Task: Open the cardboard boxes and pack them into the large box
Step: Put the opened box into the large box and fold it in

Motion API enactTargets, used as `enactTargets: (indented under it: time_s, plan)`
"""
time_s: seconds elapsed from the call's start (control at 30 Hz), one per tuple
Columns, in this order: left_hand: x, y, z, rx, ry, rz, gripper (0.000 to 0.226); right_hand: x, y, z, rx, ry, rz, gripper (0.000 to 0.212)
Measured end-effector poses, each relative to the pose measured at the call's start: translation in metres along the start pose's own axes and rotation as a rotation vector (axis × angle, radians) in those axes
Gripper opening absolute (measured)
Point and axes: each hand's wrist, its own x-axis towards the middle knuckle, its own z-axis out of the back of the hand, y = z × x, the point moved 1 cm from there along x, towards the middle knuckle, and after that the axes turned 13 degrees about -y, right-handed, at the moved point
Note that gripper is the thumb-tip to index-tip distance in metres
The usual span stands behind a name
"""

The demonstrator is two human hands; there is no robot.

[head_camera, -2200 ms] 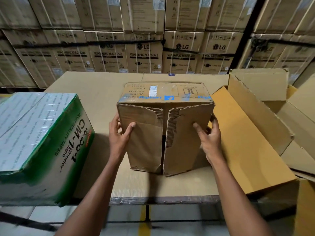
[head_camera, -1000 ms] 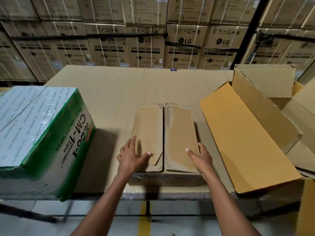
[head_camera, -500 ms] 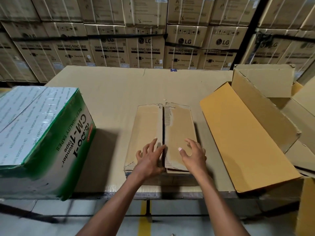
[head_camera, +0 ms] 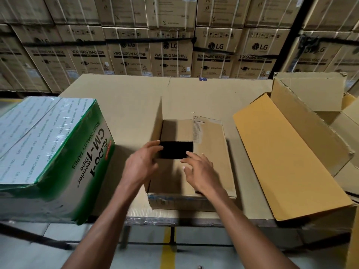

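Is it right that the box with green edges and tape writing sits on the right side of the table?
No. In the head view the green-edged tape box sits on the left side of the table, not the right. The big open box lies on the right.

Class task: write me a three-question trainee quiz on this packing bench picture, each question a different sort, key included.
1. True or false: the left flap of the small cardboard box stands upright.
2. Which flap still lies flat: A, the right flap, or B, the left?
3. Fill in: the green and white tape carton sits to the ____ of the small box.

Neither the left hand nor the right hand plainly grips anything.

Key: 1 true; 2 A; 3 left.
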Motion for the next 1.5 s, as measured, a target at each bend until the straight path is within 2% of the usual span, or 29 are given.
enactTargets:
  time_s: [0.13, 0.27, 0.33, 0.5, 0.63, 0.8, 0.9, 1.03, 1.23, 1.37, 1.5]
  plan:
    - [0.019, 0.039, 0.016, 0.037, 0.073, 0.089, 0.058, 0.016, 0.009, -0.014, -0.193, 0.231, -0.083, 0.037]
    - [0.031, 0.06, 0.017, 0.061, 0.104, 0.133, 0.055, 0.022, 0.021, -0.008, -0.253, 0.329, -0.149, 0.035]
    - [0.033, 0.065, 0.015, 0.074, 0.109, 0.141, 0.054, 0.022, 0.024, 0.003, -0.265, 0.347, -0.164, 0.04]
    - [0.031, 0.07, 0.007, 0.129, 0.078, 0.138, 0.049, 0.029, 0.013, 0.028, -0.125, 0.184, -0.117, 0.055]
    - [0.031, 0.08, 0.002, 0.18, 0.108, 0.126, 0.046, 0.036, 0.006, 0.089, -0.078, 0.005, -0.171, 0.054]
    - [0.024, 0.094, -0.012, 0.211, 0.121, 0.217, 0.048, 0.038, -0.055, 0.143, -0.133, -0.137, -0.256, 0.051]
    - [0.017, 0.098, -0.022, 0.207, 0.15, 0.315, 0.054, 0.025, -0.097, 0.155, -0.171, -0.147, -0.282, 0.034]
    - [0.008, 0.112, -0.036, 0.178, 0.228, 0.326, 0.052, 0.007, -0.137, 0.144, -0.28, -0.086, -0.319, 0.033]
    - [0.0, 0.108, -0.055, 0.169, 0.288, 0.338, 0.041, -0.007, -0.148, 0.115, -0.453, -0.048, -0.334, 0.032]
    - [0.003, 0.101, -0.067, 0.165, 0.264, 0.34, 0.047, -0.007, -0.144, 0.099, -0.418, -0.064, -0.328, 0.036]
    - [0.017, 0.071, -0.076, 0.07, 0.202, 0.176, 0.062, 0.004, -0.121, 0.083, -0.214, -0.084, -0.293, 0.044]
